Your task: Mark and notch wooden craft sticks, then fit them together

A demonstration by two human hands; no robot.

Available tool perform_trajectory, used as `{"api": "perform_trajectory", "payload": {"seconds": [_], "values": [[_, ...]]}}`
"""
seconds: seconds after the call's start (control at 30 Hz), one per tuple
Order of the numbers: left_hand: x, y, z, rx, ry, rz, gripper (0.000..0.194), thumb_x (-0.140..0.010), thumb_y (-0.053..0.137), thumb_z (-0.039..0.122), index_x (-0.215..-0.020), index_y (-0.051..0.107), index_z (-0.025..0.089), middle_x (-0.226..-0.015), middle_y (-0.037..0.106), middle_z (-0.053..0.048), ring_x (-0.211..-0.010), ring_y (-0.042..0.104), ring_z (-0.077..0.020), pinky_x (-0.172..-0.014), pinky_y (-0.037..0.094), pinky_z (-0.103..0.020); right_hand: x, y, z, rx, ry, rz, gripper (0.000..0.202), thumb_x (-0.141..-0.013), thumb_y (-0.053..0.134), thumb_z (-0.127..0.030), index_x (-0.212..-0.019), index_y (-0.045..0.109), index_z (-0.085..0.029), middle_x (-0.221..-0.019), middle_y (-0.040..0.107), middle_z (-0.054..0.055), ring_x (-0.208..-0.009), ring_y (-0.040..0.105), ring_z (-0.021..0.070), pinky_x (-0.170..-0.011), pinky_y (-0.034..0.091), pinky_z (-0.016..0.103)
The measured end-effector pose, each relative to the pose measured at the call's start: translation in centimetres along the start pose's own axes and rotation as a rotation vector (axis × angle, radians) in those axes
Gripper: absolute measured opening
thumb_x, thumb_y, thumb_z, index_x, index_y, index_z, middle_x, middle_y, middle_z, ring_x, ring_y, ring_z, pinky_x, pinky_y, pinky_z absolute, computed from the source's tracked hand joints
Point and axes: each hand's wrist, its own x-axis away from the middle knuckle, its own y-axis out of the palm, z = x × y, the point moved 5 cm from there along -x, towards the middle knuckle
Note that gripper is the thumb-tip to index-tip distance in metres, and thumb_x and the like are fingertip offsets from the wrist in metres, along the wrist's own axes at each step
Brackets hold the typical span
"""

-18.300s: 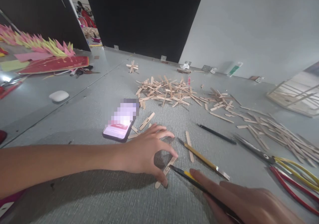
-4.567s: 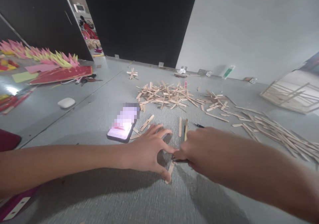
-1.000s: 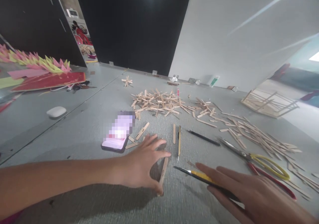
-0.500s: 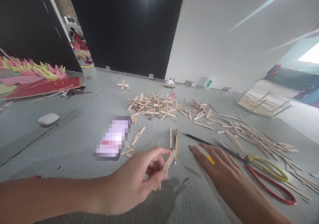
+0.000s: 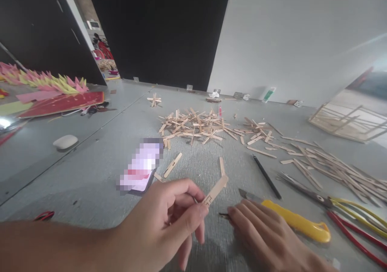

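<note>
My left hand point(image 5: 181, 219) pinches a flat wooden craft stick point(image 5: 216, 190) between thumb and index finger; cut or drawn lines show near its gripped end. My right hand point(image 5: 266, 235) lies low over the table, fingers stretched out side by side. Its index fingertip touches a small dark strip point(image 5: 224, 214). Just beyond those fingers rests a yellow utility knife point(image 5: 298, 219), blade out and pointing left. Another craft stick point(image 5: 222, 166) lies past the held one, and a notched stick point(image 5: 173, 165) is farther left.
A heap of craft sticks point(image 5: 193, 126) spreads across the middle. Right of it are a black pen point(image 5: 266, 177), scissors point(image 5: 325, 201) with red and yellow handles, and long thin wooden strips point(image 5: 335, 169). A phone point(image 5: 142, 165) and a white rounded object point(image 5: 65, 142) lie left.
My right hand has moved back from over the utility knife, which now shows almost whole. The thin brown stick near the middle no longer shows. My left hand still holds its craft stick.
</note>
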Motion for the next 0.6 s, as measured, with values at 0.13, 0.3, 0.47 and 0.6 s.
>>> {"api": "perform_trajectory", "payload": {"seconds": [0.13,0.3,0.47,0.6], "values": [[0.1,0.3,-0.1,0.025,-0.03,0.013,0.025,-0.099,0.065,0.04,-0.091,0.058,0.017,-0.077,0.067,0.001,-0.048,0.057,-0.0043,-0.044,0.035,-0.012,0.5,0.7,0.0,-0.084,0.007,-0.051,0.024,-0.099,0.039,-0.001,-0.118,0.053,-0.004,-0.072,0.064,0.006,-0.059,0.059,0.0189,-0.051,0.048,0.032],[0.2,0.3,-0.1,0.039,-0.05,0.028,0.022,-0.096,0.066,0.036,-0.09,0.058,0.017,-0.077,0.068,0.0,-0.047,0.056,-0.0052,-0.042,0.036,-0.011,0.8,1.1,0.8,-0.11,0.101,-0.002,0.024,-0.099,0.044,-0.002,-0.12,0.054,-0.006,-0.078,0.066,0.007,-0.062,0.061,0.0181,-0.051,0.047,0.031],[0.3,0.1,0.0,0.014,-0.042,0.019,0.022,-0.099,0.063,0.036,-0.09,0.058,0.016,-0.077,0.069,0.0,-0.048,0.058,-0.0043,-0.044,0.036,-0.011,0.4,1.5,0.8,-0.091,0.121,-0.036,0.022,-0.101,0.044,-0.004,-0.12,0.057,-0.005,-0.078,0.066,0.007,-0.064,0.063,0.0185,-0.054,0.051,0.032],[-0.1,-0.2,-0.5,-0.047,-0.017,0.028,0.025,-0.104,0.058,0.039,-0.091,0.058,0.018,-0.079,0.069,0.003,-0.051,0.062,-0.004,-0.044,0.038,-0.01,-0.6,1.2,1.0,-0.074,0.117,-0.012,0.019,-0.099,0.052,-0.004,-0.116,0.059,-0.006,-0.082,0.069,0.009,-0.068,0.064,0.0195,-0.057,0.053,0.034]]}}
